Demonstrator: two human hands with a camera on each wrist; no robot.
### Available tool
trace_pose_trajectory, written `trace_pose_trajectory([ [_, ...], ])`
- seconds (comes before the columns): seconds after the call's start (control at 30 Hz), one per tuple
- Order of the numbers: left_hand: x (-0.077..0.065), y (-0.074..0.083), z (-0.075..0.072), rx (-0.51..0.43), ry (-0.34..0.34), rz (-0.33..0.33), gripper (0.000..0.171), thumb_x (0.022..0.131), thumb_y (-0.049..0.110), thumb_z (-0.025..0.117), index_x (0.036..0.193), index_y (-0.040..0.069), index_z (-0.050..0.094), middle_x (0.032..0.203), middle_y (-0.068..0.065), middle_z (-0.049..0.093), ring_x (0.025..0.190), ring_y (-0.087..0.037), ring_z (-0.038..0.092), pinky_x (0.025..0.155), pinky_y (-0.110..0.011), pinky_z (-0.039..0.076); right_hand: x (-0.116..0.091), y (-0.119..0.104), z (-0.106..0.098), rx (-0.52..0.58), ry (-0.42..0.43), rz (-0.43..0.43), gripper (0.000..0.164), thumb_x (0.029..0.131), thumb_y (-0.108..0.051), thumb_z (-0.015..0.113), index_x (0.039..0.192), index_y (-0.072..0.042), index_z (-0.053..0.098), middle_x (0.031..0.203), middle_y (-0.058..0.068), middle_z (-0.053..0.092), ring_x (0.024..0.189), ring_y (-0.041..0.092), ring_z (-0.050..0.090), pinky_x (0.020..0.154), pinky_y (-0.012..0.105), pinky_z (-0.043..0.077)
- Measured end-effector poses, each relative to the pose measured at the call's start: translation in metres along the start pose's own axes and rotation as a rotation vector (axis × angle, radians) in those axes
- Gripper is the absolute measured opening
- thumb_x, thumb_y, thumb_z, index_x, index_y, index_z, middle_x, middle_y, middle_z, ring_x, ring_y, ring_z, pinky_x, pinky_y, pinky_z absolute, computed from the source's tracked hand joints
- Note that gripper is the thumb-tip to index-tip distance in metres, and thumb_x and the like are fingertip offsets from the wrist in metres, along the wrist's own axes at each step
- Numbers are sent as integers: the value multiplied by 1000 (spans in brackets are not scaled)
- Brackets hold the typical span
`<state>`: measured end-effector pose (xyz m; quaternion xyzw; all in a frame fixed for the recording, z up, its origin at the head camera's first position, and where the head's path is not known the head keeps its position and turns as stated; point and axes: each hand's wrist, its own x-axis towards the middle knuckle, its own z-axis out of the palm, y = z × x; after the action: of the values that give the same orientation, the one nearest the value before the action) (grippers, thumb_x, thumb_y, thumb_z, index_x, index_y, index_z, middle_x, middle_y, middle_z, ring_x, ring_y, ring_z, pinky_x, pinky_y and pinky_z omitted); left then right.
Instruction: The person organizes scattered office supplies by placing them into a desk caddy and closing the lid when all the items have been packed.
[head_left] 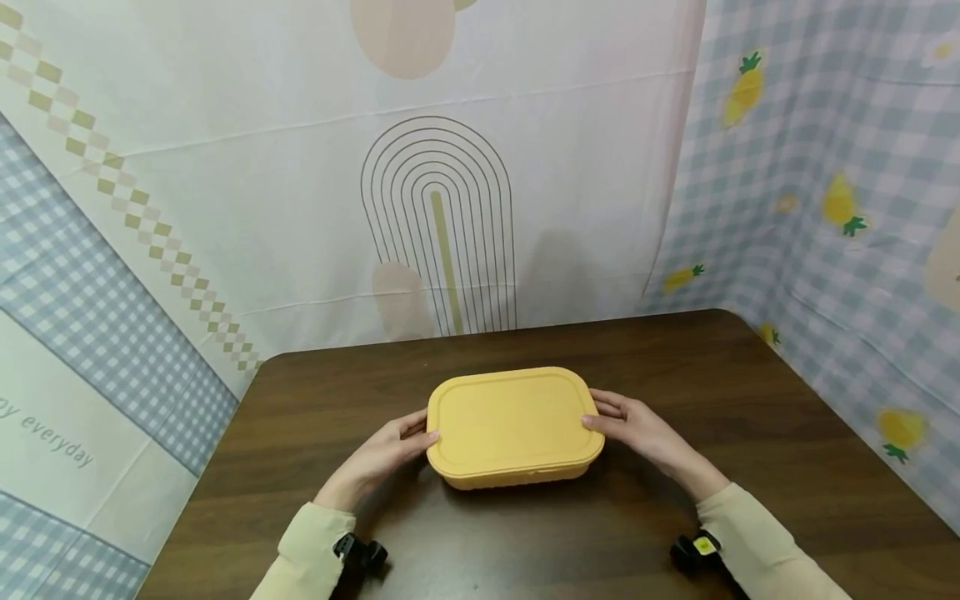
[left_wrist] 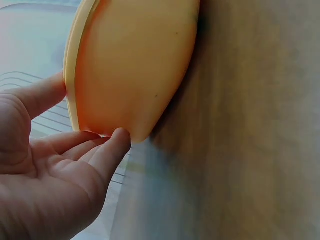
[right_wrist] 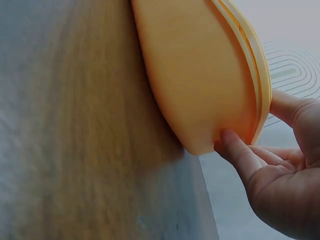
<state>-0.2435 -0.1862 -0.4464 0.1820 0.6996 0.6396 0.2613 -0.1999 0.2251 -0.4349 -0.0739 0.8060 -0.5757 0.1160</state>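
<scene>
A yellow rectangular food container [head_left: 516, 421] with rounded corners stands at the middle of the table, its flat lid on top. My left hand [head_left: 386, 454] grips its left end, thumb on the edge of the lid and fingers under the rim. At the opposite end my right hand [head_left: 641, 429] holds it the same way. In the left wrist view the fingers [left_wrist: 112, 152] press the smooth side wall below the rim. The right wrist view shows the thumb [right_wrist: 286, 106] at the lid's edge, with fingers against the wall. What is inside the container is hidden by the lid.
The dark brown wooden table [head_left: 315, 392] reaches back to a white patterned cloth [head_left: 285, 208] hung behind it. Blue checked cloth [head_left: 840, 275] with pineapple prints hangs along the right side. Black wrist cameras [head_left: 360, 552] sit at both cuffs, close over the tabletop.
</scene>
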Motion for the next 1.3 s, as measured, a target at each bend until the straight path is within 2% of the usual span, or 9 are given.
trace_pose_trajectory([
  [0.17,18,3,2,59,75,17,73,102,23,62,157,-6,23,157,-24,34,141,-30,40,109,-34,40,7,1,-7,-24,39,2,80,99,-38,66,157,2,28,155,25,38,136,36,46,104,46,46],
  [0.3,32,7,4,102,132,55,70,103,21,61,156,-7,25,155,-26,38,141,-32,40,110,-39,40,14,1,-12,-39,70,-7,80,100,-38,64,157,3,26,155,27,37,138,37,45,107,50,43],
  [0.47,44,11,9,110,180,69,67,104,15,59,157,-4,24,154,-27,39,139,-34,43,109,-43,41,20,2,-13,-89,99,-23,78,104,-39,57,158,4,22,156,29,32,142,41,37,109,55,38],
  [0.63,56,14,16,93,216,78,65,105,14,54,157,-6,20,156,-28,34,142,-34,38,111,-45,38,26,1,-12,-149,145,-11,76,106,-40,51,158,5,19,157,30,29,144,42,33,111,56,36],
  [0.73,58,15,18,104,237,63,72,104,19,59,158,-5,17,160,-24,28,143,-32,36,112,-45,36,28,-2,-10,-177,129,12,83,105,-45,52,160,2,12,161,28,21,146,43,27,112,57,33],
  [0.87,57,13,17,112,213,17,95,94,25,74,161,5,10,166,-14,16,147,-26,31,115,-45,32,29,-5,-9,-195,62,48,100,99,-53,59,161,-4,-2,167,22,1,150,43,11,116,60,24],
  [0.97,56,11,16,89,170,5,106,90,24,79,162,9,3,167,-11,12,148,-24,28,116,-44,31,29,-6,-8,-206,35,54,109,95,-54,65,161,-7,-8,167,19,-6,151,41,4,117,61,18],
  [1.1,55,9,15,75,153,16,108,90,21,79,162,10,0,167,-12,13,148,-24,28,116,-43,31,29,-6,-8,-221,22,47,113,93,-53,67,160,-8,-13,167,20,-7,152,40,2,118,61,14],
  [1.3,53,9,14,74,155,7,108,89,20,80,162,10,0,167,-11,9,148,-24,25,115,-42,32,31,-2,-6,-228,25,37,113,93,-52,68,160,-6,-9,167,20,-6,151,40,3,118,61,15],
])
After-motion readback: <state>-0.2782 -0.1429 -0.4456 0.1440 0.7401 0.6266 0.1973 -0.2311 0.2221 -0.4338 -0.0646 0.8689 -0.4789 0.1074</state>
